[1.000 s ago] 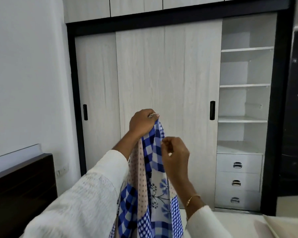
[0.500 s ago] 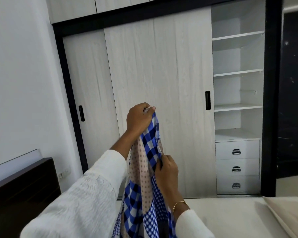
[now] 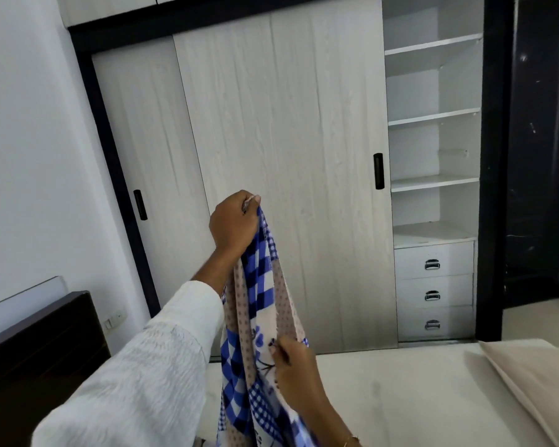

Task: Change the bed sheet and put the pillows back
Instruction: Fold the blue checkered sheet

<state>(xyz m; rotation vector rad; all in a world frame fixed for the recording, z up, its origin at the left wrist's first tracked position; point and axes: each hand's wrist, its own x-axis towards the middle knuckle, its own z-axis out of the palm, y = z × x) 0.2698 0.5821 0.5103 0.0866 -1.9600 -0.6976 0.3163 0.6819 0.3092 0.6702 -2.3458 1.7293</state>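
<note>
The bed sheet (image 3: pixel 255 321), a blue checked and dotted patchwork with a floral panel, hangs gathered into a narrow column in front of the person, its long axis running almost straight up and down between the two hands. The left hand (image 3: pixel 233 222) is raised at about chest height toward the wardrobe (image 3: pixel 291 124) and clenches the topmost bunch of fabric, a pale edge poking out above the knuckles. The right hand (image 3: pixel 292 369) sits lower and closer to the body, pinching the cloth's right-hand edge partway down the hanging length; below it the sheet drops out of view at the bottom of the frame, so where its free end lies cannot be told. The bare mattress (image 3: pixel 400 388) spreads out just beyond and to the right of the lower hand, with a beige pillow (image 3: pixel 536 382) lying at the right edge, while the dark headboard (image 3: pixel 39 337) stands to the left. Judging from this, the sheet is not yet opened, and spreading it calls for the hands to part sideways along an edge; the right hand is the nearer one to the mattress surface. A risk is that the bunched cloth stays twisted as it opens.
</note>
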